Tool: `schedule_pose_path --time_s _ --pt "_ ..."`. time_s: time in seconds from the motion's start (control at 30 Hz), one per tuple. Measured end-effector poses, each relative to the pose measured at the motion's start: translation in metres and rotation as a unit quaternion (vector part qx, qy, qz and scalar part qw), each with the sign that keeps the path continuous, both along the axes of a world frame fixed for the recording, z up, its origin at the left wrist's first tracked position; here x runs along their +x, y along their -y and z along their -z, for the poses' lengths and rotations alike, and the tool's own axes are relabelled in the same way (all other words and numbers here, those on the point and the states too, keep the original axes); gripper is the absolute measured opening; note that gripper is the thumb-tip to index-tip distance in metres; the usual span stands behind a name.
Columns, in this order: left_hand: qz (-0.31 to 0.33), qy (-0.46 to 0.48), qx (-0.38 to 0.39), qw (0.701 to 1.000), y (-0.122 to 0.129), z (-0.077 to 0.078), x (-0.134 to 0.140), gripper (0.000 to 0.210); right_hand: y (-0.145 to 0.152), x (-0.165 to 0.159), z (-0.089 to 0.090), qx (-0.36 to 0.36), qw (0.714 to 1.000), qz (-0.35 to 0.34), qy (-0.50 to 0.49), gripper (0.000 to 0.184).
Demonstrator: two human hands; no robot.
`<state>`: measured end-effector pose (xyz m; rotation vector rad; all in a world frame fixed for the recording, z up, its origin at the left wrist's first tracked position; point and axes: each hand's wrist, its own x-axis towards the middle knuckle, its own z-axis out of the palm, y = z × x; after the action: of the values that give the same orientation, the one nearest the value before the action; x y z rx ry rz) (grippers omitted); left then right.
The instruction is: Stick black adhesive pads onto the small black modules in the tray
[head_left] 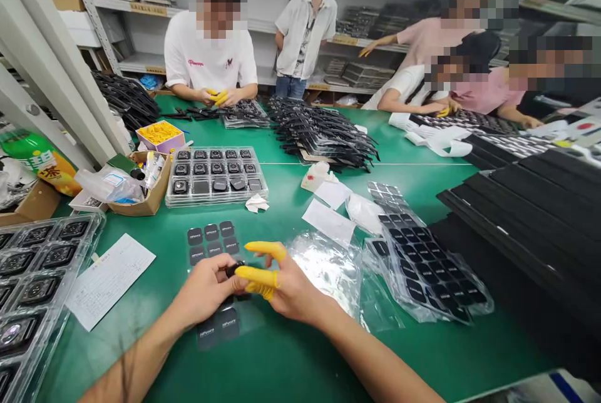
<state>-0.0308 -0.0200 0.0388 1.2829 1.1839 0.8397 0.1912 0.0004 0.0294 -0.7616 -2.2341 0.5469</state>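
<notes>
My left hand [206,290] pinches a small black watch body [233,269], mostly covered by fingers. From the right, my right hand [286,281] reaches in with yellow finger cots; its fingers are stretched and apart, one fingertip overlapping the watch body. Whether that fingertip presses on it I cannot tell. Under both hands lies a clear sheet of dark rounded-square stickers [212,246] with light lettering. Beyond it stands a clear tray of watch bodies [216,168], some covered by dark squares. Another such tray [40,284] is at the left edge.
A written paper slip [111,281] lies left of the sheet. Plastic bags [328,265] and more sticker sheets [427,259] are to the right, beside stacked black sheets [530,215]. Yellow finger cots fill a box [161,136]. Co-workers [211,52] work across the green table.
</notes>
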Motion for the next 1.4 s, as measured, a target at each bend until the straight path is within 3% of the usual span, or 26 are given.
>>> schedule_pose_path --time_s 0.1,0.2,0.3,0.37,0.43,0.5,0.6,0.73,0.8,0.9,1.03,1.17,1.4 --pt "0.103 0.095 -0.180 0.974 0.014 -0.004 0.004 0.041 0.006 -0.010 -0.013 -0.004 0.999 -0.038 -0.023 0.018" --pt "0.124 0.109 -0.214 0.963 0.012 -0.010 0.002 0.051 0.011 -0.008 -0.018 -0.043 0.994 -0.015 -0.103 0.011" --pt "0.050 0.096 -0.178 0.978 0.009 -0.009 -0.001 0.057 0.009 0.023 -0.018 -0.183 0.968 0.086 -0.145 0.019" --pt "-0.040 0.077 -0.138 0.987 0.007 -0.005 -0.005 0.059 0.002 0.052 -0.012 -0.246 0.944 0.203 -0.084 0.026" --pt "-0.094 0.064 -0.105 0.988 0.004 0.000 -0.011 0.058 -0.011 0.070 -0.005 -0.213 0.919 0.330 0.036 0.031" --pt "-0.108 0.064 -0.082 0.989 0.000 0.004 -0.017 0.059 -0.032 0.067 0.002 -0.133 0.901 0.398 0.111 0.031" --pt "-0.109 0.061 -0.067 0.990 -0.004 0.008 -0.022 0.070 -0.077 0.027 0.006 -0.055 0.929 0.350 0.108 0.028" --pt "-0.138 0.035 -0.052 0.988 -0.006 0.011 -0.021 0.066 -0.120 -0.026 0.007 -0.084 0.928 0.328 0.155 0.025" --pt "-0.148 0.037 -0.039 0.988 -0.007 0.016 -0.021 0.067 -0.114 -0.033 0.011 -0.105 0.929 0.316 0.160 0.022" --pt "-0.145 0.036 -0.033 0.988 -0.007 0.024 -0.022 0.067 -0.076 -0.030 0.018 -0.126 0.949 0.259 0.128 0.021" --pt "-0.121 0.022 -0.025 0.992 -0.005 0.029 -0.023 0.060 -0.028 -0.045 0.020 -0.085 0.991 0.089 0.059 0.020" --pt "-0.128 0.014 -0.028 0.991 -0.003 0.027 -0.022 0.058 -0.021 -0.062 0.019 -0.058 0.987 0.135 0.065 0.019" --pt "-0.116 -0.013 -0.024 0.993 -0.005 0.028 -0.021 0.056 -0.024 -0.059 0.025 -0.085 0.985 0.151 0.010 0.017"
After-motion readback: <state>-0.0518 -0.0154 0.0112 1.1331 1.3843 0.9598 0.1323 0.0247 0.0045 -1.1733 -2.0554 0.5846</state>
